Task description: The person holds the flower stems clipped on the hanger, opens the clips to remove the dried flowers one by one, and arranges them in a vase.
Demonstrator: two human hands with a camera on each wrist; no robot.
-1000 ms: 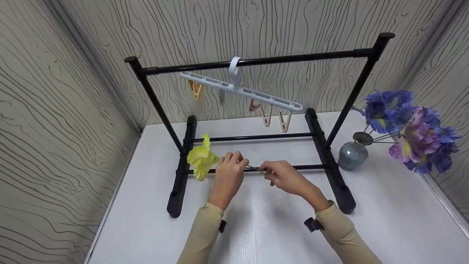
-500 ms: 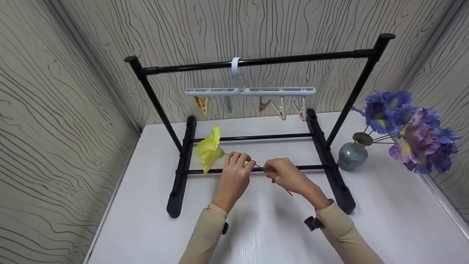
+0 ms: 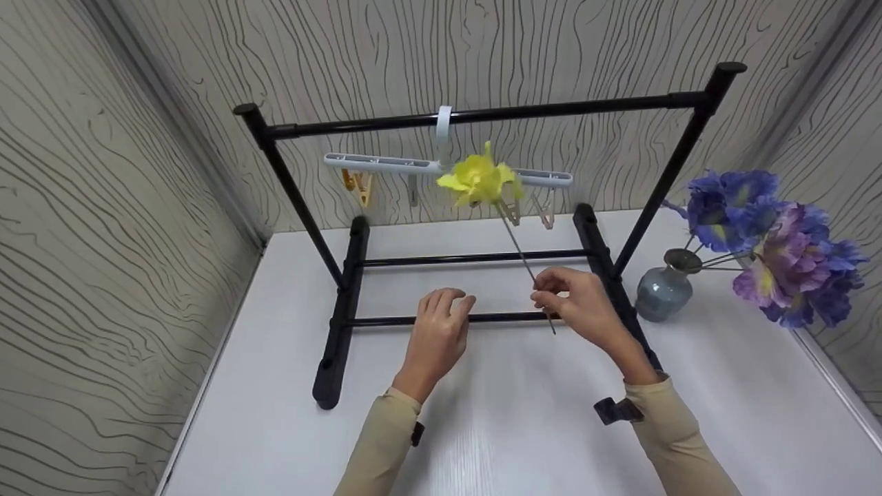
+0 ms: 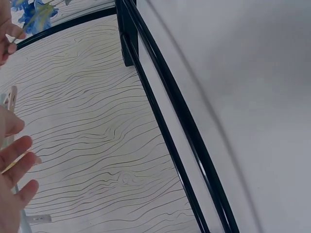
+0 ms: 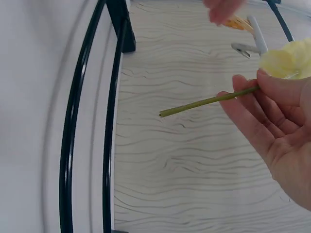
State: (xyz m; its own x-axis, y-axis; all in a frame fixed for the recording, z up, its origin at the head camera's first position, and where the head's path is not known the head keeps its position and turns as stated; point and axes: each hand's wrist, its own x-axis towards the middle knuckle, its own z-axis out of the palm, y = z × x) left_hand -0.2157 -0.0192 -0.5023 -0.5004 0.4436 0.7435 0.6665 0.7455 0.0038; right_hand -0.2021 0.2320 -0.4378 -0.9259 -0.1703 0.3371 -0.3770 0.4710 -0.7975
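Observation:
In the head view my right hand (image 3: 575,303) pinches the thin stem of a yellow artificial flower (image 3: 479,180). The bloom points up and to the left, overlapping the pale blue clip hanger (image 3: 386,164). In the right wrist view the green stem (image 5: 206,101) runs between thumb and fingers, its cut end sticking out. My left hand (image 3: 437,331) is over the rack's lower front bar with nothing in it, its fingers loosely bent; the left wrist view shows those fingers (image 4: 22,158) spread apart. Several clothespins hang from the hanger, an orange one (image 3: 364,189) at its left end.
The hanger hooks over the top bar of a black rack (image 3: 579,108) on the white table (image 3: 275,441). A blue-grey vase (image 3: 663,293) with blue and purple flowers (image 3: 792,255) stands at the right. Wood-patterned panels (image 3: 138,275) enclose the back and sides.
My left hand has let go of the stem. My right hand has moved right, and the flower has swung upright from beside the left hand to before the hanger, which has also turned.

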